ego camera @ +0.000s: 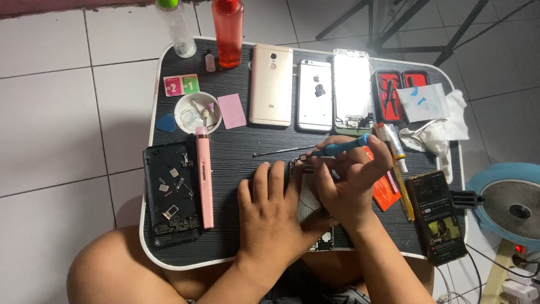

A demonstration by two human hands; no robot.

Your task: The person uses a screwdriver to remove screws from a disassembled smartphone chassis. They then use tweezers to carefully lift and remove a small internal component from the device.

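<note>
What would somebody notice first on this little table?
Probably the two hands in the middle: the right hand grips a blue screwdriver over an opened phone that the left hand presses down. Behind them three phones lie in a row, beside a tall red bottle.

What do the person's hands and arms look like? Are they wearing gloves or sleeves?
No gloves and no sleeves: the left hand and right hand are bare, and so are both forearms up to the picture's edge. No rings, watch or bracelets show on the fingers or wrists. The nails look short and plain.
</note>
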